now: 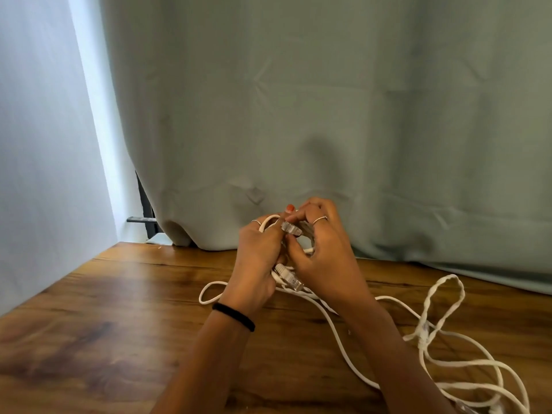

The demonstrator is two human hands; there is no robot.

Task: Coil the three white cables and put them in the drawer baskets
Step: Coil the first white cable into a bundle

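Above the wooden table (104,324) my left hand (257,261) grips a small coil of white cable (307,250). My right hand (322,255) pinches that cable's clear plug (291,228) at the top of the coil. A second clear plug (291,277) hangs below, between my hands. Loose white cables (448,363) lie tangled on the table at the right, with a twisted loop (445,297) reaching toward the curtain. One cable loop (209,291) sticks out to the left of my left wrist. No drawer baskets are in view.
A pale green curtain (328,115) hangs right behind the table's far edge. A white wall (35,144) stands at the left, with a dark metal bracket (143,219) showing beside the curtain. A black hair tie (234,316) sits on my left wrist.
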